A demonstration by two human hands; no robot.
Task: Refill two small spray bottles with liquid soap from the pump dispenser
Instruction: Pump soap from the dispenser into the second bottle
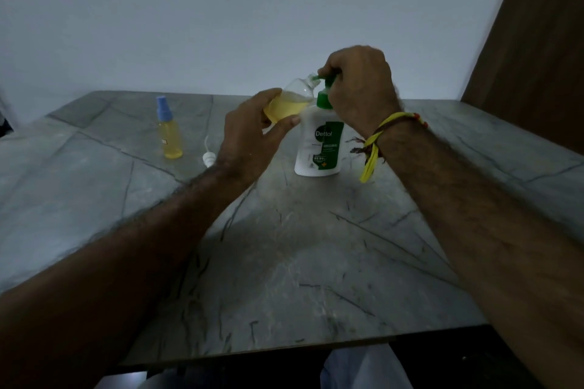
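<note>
Two hands: both raised over the grey marble-patterned table [284,262], working at the dispenser's top.
Right hand [357,85]: fingers curled down over the green pump head [327,79] of the white Dettol soap dispenser [319,145]; yellow and red wrist threads [379,139] hang from the wrist.
Left hand [252,133]: fingers and thumb wrapped round the lower body of an uncapped spray bottle [292,99], held tilted, its open neck right at the pump's nozzle.
Uncapped spray bottle: clear, roughly half full of yellow liquid.
Soap dispenser: upright on the table, just beneath both hands.
Second spray bottle [169,129]: stands upright well to the left, blue cap on, nearly full of yellow liquid.
White sprayer top [208,156]: lies on the table between the second bottle and the left wrist, its tube pointing away.
Surroundings: pale wall [221,9] behind; brown wooden panel [537,57] at right.
</note>
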